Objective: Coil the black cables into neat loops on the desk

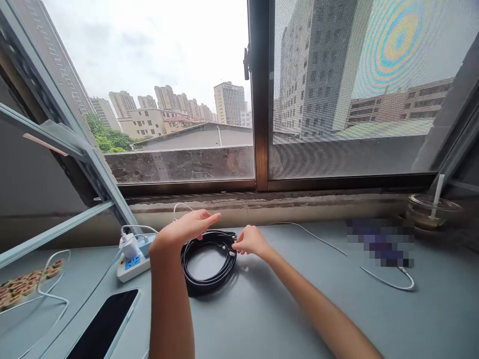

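Note:
A coil of black cable (213,285) lies on the grey desk, wound in several loops. Over its upper left edge hovers my left hand (189,227), fingers stretched to the right and nothing visibly held. My right hand (251,241) pinches the cable at the upper right of the ring. Just beside those fingertips sit small pale pieces (232,253), perhaps a connector or tag, too small to name surely. The fingertips partly hide what they grip.
Left of the coil stand a white power strip (130,271) with plugs and a phone (105,324). White cords cross the desk. At right are a blurred dark object (381,242) and a lidded cup (430,212) with a straw. A metal frame (97,164) rises at left.

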A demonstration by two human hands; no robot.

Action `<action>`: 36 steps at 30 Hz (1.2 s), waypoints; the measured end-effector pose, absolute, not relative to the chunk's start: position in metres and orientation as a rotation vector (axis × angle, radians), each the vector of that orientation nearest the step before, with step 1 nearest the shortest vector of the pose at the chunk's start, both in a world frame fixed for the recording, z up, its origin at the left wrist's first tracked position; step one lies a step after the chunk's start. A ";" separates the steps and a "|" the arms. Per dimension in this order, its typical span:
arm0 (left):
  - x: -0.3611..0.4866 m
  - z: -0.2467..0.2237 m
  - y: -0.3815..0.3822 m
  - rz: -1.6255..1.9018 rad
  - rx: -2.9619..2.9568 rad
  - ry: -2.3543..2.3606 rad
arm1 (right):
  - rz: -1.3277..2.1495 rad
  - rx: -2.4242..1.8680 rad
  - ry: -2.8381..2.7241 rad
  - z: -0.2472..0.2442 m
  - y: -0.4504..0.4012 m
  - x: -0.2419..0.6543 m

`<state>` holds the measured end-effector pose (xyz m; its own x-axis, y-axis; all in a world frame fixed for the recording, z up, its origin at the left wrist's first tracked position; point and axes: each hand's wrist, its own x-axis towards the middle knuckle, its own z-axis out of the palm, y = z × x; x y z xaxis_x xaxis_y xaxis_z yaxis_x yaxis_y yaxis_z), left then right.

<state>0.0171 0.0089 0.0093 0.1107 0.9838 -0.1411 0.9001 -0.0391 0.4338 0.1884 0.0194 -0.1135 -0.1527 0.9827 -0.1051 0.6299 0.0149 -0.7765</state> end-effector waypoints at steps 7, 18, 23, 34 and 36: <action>0.026 0.012 0.001 0.333 2.017 1.750 | 1.076 -1.613 -1.794 -0.111 0.017 0.185; 0.029 0.022 -0.012 0.280 1.980 1.836 | 1.300 -1.446 -1.779 -0.116 0.012 0.184; 0.031 0.022 -0.013 0.299 1.986 1.812 | 1.409 -1.378 -1.757 -0.113 0.011 0.187; 0.036 0.020 -0.008 0.179 1.967 1.787 | 1.515 -0.904 -1.602 -0.092 0.008 0.183; 0.035 0.017 -0.005 0.126 1.946 1.762 | 1.555 -0.781 -1.567 -0.081 0.004 0.185</action>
<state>0.0354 -0.0050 0.0169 0.1547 0.9524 -0.2627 0.9051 -0.0301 0.4241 0.1847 0.0036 -0.0812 -0.5082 0.8549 0.1041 -0.0977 0.0628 -0.9932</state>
